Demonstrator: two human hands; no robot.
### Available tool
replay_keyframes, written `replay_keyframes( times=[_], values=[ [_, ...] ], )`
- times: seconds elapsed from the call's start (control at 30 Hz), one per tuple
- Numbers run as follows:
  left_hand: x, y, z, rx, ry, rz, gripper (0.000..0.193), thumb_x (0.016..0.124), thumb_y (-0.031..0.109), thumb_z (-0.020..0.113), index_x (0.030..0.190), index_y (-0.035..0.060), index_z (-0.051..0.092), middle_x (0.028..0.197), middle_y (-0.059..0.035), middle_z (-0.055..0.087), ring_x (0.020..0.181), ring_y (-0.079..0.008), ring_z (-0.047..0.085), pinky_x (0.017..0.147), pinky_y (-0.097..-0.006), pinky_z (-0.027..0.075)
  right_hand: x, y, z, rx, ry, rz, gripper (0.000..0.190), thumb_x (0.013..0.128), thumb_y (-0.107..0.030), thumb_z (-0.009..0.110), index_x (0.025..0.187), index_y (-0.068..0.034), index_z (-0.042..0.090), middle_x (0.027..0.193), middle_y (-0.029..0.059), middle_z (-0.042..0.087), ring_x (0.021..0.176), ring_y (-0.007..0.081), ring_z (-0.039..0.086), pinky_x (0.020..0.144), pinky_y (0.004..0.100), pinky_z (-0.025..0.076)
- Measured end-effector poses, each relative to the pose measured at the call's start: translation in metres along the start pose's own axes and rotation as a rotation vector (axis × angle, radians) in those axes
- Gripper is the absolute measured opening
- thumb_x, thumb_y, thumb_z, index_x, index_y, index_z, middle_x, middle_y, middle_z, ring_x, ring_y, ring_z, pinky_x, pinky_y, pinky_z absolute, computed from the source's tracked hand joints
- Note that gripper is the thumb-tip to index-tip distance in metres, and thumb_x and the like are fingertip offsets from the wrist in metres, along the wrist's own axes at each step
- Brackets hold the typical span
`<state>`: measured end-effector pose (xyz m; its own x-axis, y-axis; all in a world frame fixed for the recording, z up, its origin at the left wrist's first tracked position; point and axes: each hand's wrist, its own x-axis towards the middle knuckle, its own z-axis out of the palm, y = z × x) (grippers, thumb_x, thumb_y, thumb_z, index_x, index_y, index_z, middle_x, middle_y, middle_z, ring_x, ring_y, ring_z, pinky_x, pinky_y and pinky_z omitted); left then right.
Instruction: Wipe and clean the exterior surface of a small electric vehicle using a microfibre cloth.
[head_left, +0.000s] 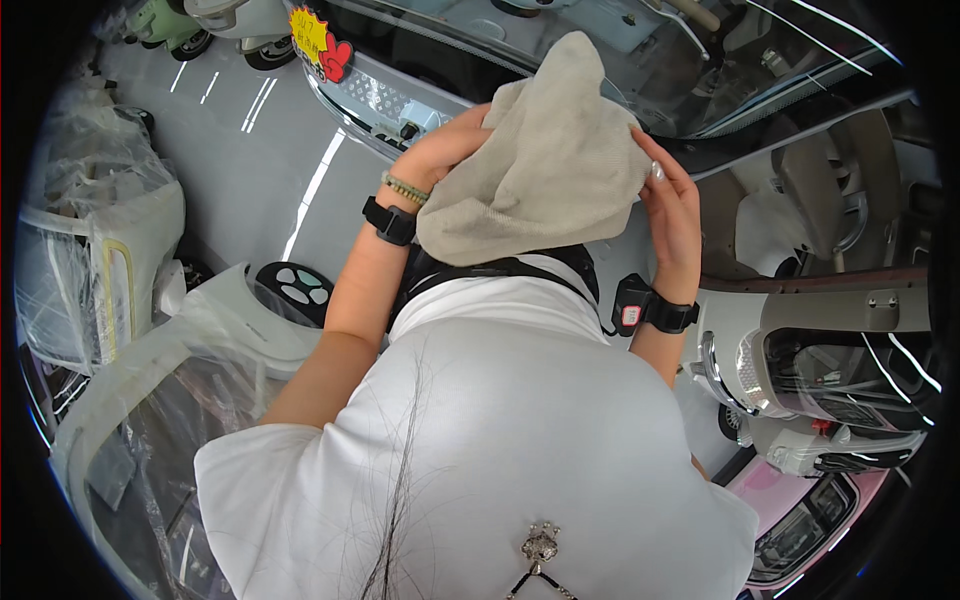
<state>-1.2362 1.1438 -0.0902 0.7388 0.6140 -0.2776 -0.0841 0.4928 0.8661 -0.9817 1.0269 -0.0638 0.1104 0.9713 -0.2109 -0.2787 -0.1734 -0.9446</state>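
Observation:
A beige cleaning cloth (547, 165) is held up between my two hands, folded and bunched, with one corner pointing away from me. My left hand (450, 142) grips its left side, the fingertips hidden behind the fabric. At the right edge, the thumb and fingers of my right hand (671, 195) pinch the cloth. Just beyond it is the windshield (720, 67) of a small vehicle, partly covered by the cloth in this view.
A yellow and red sign (319, 45) bearing writing stands on the vehicle's front. To my left are plastic-wrapped vehicle parts (127, 247) and a white scooter body (247, 322). An open vehicle doorway with a seat (810, 195) lies to the right, near another white vehicle (735, 337).

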Motion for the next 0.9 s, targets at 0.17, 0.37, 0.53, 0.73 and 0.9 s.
replay_keyframes(
  times=[0.17, 0.37, 0.53, 0.73, 0.9],
  values=[
    [0.005, -0.001, 0.008, -0.024, 0.080, 0.045, 0.048, 0.088, 0.015, 0.061, 0.130, -0.0029, 0.048, 0.124, -0.0087, 0.059, 0.109, -0.0135, 0.057, 0.091, -0.0267, 0.046, -0.005, -0.001, 0.002, -0.041, 0.145, -0.133, 0.038, 0.087, -0.005, 0.055, 0.125, 0.000, 0.058, 0.128, 0.0108, 0.059, 0.115, 0.0169, 0.055, 0.101, 0.0300, 0.038],
    [-0.008, -0.002, 0.023, -0.075, 0.217, 0.079, 0.044, 0.088, 0.014, 0.060, 0.128, -0.0012, 0.051, 0.121, -0.0071, 0.060, 0.107, -0.0130, 0.057, 0.091, -0.0262, 0.046, -0.002, 0.000, 0.019, 0.240, 0.056, -0.095, 0.056, 0.086, -0.012, 0.059, 0.138, 0.000, 0.041, 0.136, 0.0117, 0.050, 0.117, 0.0197, 0.054, 0.103, 0.0305, 0.037],
    [-0.020, 0.004, 0.026, -0.009, 0.224, 0.211, 0.042, 0.088, 0.014, 0.061, 0.126, -0.0005, 0.052, 0.118, -0.0059, 0.061, 0.106, -0.0124, 0.057, 0.092, -0.0261, 0.045, -0.005, 0.023, 0.008, 0.008, -0.057, 0.241, 0.061, 0.086, -0.017, 0.066, 0.137, 0.002, 0.040, 0.131, 0.0122, 0.053, 0.119, 0.0195, 0.050, 0.103, 0.0323, 0.036],
    [-0.024, 0.015, 0.018, 0.223, 0.265, 0.287, 0.040, 0.088, 0.016, 0.061, 0.124, 0.0001, 0.053, 0.114, -0.0069, 0.062, 0.103, -0.0113, 0.057, 0.090, -0.0252, 0.045, -0.006, 0.016, 0.024, -0.226, -0.224, 0.172, 0.057, 0.085, -0.025, 0.070, 0.129, 0.005, 0.048, 0.122, 0.0116, 0.058, 0.111, 0.0158, 0.053, 0.097, 0.0296, 0.039],
    [-0.026, 0.018, 0.006, 0.484, 0.501, 0.303, 0.044, 0.089, 0.015, 0.056, 0.133, 0.0122, 0.050, 0.123, -0.0075, 0.058, 0.114, -0.0151, 0.052, 0.094, -0.0297, 0.043, -0.012, 0.008, 0.031, -0.206, -0.033, 0.153, 0.050, 0.087, -0.027, 0.068, 0.123, 0.005, 0.054, 0.118, 0.0116, 0.061, 0.107, 0.0153, 0.055, 0.094, 0.0283, 0.041]
  ],
)
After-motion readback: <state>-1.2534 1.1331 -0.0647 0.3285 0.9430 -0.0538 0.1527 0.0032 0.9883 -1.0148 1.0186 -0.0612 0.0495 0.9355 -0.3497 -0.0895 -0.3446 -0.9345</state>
